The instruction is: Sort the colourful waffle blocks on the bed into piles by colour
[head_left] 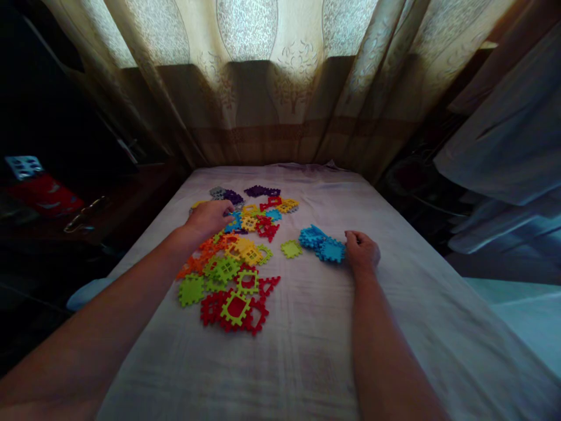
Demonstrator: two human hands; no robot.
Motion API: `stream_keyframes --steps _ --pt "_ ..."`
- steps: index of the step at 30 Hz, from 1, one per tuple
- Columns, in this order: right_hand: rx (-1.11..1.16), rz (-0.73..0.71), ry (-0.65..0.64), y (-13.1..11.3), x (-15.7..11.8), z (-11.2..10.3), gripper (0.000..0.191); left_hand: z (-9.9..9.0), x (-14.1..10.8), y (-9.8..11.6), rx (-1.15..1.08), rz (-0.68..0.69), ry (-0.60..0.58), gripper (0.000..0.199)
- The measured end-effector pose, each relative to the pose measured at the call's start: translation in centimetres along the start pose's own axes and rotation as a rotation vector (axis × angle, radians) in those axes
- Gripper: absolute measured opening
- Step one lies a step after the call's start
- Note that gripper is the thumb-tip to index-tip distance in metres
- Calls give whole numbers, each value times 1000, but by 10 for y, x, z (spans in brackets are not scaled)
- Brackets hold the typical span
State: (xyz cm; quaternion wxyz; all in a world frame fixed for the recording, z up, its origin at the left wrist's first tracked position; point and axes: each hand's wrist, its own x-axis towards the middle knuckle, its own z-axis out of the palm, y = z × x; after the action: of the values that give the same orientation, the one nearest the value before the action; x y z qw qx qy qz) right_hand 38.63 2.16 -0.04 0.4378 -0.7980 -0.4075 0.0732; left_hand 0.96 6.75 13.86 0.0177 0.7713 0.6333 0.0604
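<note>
My left hand (pixel 209 216) is over the far left of a spread of toothed plastic building tiles. Its fingers are bent down, pinching at the edge of a blue tile (pixel 234 221); the fingertips are partly hidden. On the right, my right hand (pixel 363 251) rests on the sheet with its fingers curled in and nothing visible in them. Just left of it lies a small heap of blue tiles (pixel 331 249). A single lime-green tile (pixel 291 249) lies flat between that heap and the larger spread.
Red tiles (pixel 212 307), green tiles (pixel 191 290), orange tiles (pixel 199 257), yellow tiles (pixel 250 254) and purple tiles (pixel 262 191) lie loosely grouped on the pale bedsheet (pixel 307 351). A patterned curtain (pixel 280 88) hangs behind. Clothes (pixel 504 134) hang at right; a dark table (pixel 127 204) stands left.
</note>
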Motion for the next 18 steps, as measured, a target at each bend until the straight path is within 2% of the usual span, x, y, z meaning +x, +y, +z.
stream_keyframes --steps 3,6,8,10,13,18 --pt "-8 9 -2 0 0 1 44 9 3 47 -128 52 80 28" --pt "8 -6 8 0 1 2 43 30 8 96 -346 135 7 27" --pt "7 -7 9 0 1 2 43 46 13 125 -472 133 -53 28" --pt "3 -2 5 0 1 2 43 59 18 146 -497 151 -91 28" --pt "24 -9 18 2 2 2 43 72 24 165 -490 186 -113 30" --pt "76 -16 13 1 1 3 47 84 20 167 -436 244 -78 46"
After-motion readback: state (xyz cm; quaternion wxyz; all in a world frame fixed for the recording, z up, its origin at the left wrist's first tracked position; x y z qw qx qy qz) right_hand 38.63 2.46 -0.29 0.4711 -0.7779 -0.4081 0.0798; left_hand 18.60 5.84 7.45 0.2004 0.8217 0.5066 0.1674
